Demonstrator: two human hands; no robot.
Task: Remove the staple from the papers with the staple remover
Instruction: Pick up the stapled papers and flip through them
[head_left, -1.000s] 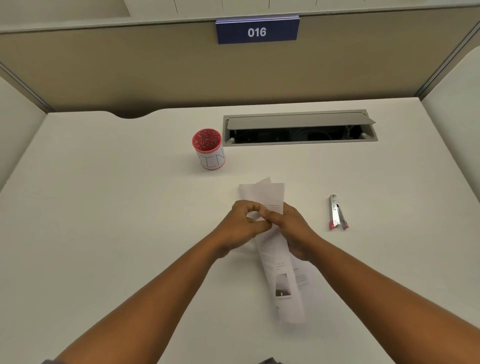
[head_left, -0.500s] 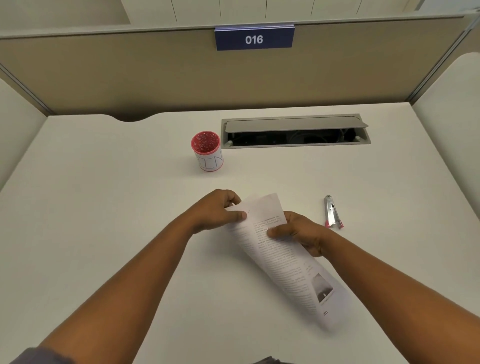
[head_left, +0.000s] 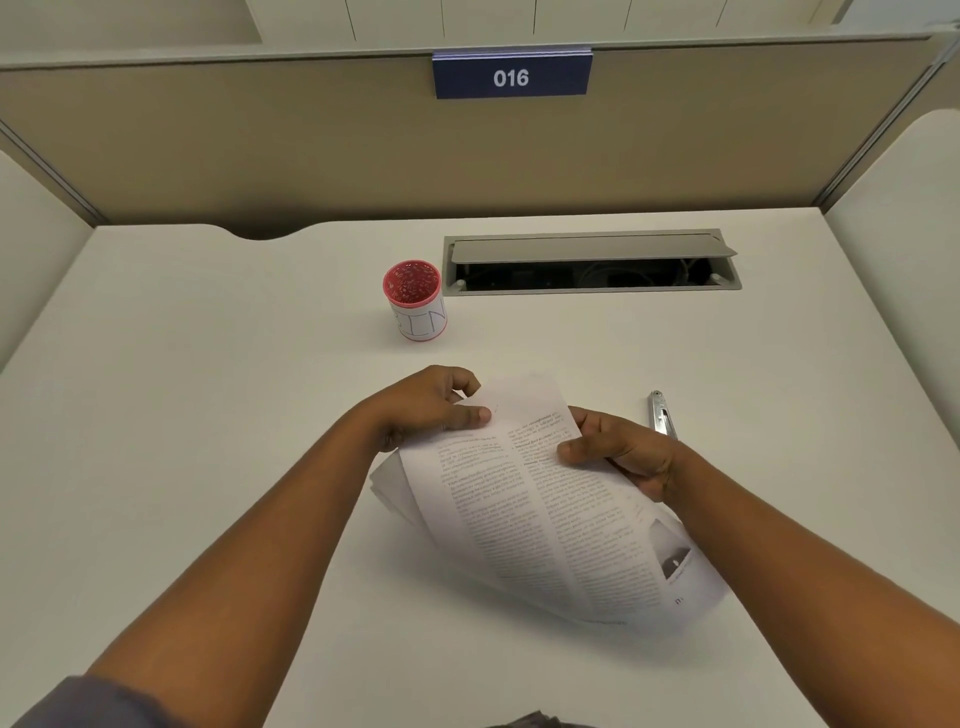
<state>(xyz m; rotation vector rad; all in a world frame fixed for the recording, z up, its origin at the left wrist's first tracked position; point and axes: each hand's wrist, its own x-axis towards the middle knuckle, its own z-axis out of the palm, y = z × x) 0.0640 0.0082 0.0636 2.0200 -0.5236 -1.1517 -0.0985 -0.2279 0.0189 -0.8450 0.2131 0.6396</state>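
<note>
A sheaf of printed papers (head_left: 550, 514) is held above the white desk, its printed side up and its lower end fanned and blurred. My left hand (head_left: 431, 405) pinches the top left corner, thumb on top. My right hand (head_left: 618, 449) grips the right edge near the top, thumb on the text. The metal staple remover (head_left: 661, 413) with a pink end lies on the desk just right of my right hand, partly hidden behind it. No staple can be made out on the papers.
A red-rimmed cup (head_left: 415, 301) with small bits inside stands behind the papers. A cable slot (head_left: 592, 262) with an open flap is set in the desk at the back right. Partition walls enclose the desk (head_left: 182, 415) on three sides.
The papers went from a narrow folded bundle between both hands to an opened, flatter sheaf turned printed side up. My hands moved apart, the left to the top left corner.
</note>
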